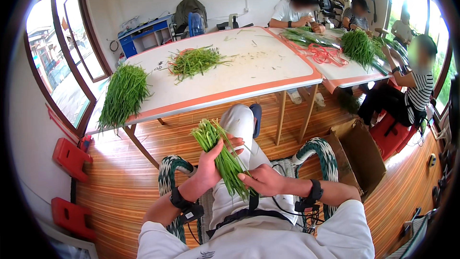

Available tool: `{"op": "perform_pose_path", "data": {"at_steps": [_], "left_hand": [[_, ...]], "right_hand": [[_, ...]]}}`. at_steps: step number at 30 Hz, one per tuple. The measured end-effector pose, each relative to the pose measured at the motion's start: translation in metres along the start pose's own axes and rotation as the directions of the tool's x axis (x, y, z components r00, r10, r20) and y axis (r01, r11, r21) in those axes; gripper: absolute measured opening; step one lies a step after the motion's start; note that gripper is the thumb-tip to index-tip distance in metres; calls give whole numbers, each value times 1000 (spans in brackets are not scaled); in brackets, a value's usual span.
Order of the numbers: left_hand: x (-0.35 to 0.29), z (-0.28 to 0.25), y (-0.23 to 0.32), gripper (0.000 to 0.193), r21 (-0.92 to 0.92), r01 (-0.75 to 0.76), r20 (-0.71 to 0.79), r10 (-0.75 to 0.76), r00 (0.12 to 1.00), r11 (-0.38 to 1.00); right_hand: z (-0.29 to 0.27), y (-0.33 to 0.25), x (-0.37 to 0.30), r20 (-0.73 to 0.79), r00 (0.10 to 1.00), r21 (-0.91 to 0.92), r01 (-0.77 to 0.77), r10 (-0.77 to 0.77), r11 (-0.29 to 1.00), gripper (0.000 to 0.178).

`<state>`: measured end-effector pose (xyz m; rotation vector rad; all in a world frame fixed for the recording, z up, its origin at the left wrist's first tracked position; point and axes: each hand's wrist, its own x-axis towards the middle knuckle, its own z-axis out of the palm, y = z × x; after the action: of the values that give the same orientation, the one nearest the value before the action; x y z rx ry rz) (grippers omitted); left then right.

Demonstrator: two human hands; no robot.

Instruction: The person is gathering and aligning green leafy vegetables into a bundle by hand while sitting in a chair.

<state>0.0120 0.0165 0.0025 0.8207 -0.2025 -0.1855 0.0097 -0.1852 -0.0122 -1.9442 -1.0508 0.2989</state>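
A bunch of garlic chives [224,159], long thin green leaves with paler cut ends at the top left, lies slanted above my lap. My left hand [209,163] wraps round its upper middle, thumb across the front and fingertips showing on the far side. Lower down, my right hand [262,180] pinches the leaves near their tips, at the bunch's right edge. On the table ahead rest a thick, neat pile of chives [125,91] hanging over the left edge and a looser, tangled heap [195,62] nearer the middle.
The white table [230,88] has orange edging and scattered leaf scraps. Red ribbon [326,55] and more greens [359,47] lie on the right-hand table, where several people sit working. A cardboard box [357,156] stands on the floor at right; red stools [72,159] stand at left. Woven chair arms flank me.
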Motion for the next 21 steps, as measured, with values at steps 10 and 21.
{"op": "perform_pose_path", "data": {"at_steps": [10, 21], "left_hand": [[1, -3, -9, 14, 5, 21, 38, -21, 999, 1000], [-4, -1, 12, 22, -52, 305, 291, -278, 915, 951]], "right_hand": [[-6, 0, 3, 91, 995, -198, 55, -38, 979, 51], [-63, 32, 12, -234, 969, 439, 28, 84, 898, 42]]}}
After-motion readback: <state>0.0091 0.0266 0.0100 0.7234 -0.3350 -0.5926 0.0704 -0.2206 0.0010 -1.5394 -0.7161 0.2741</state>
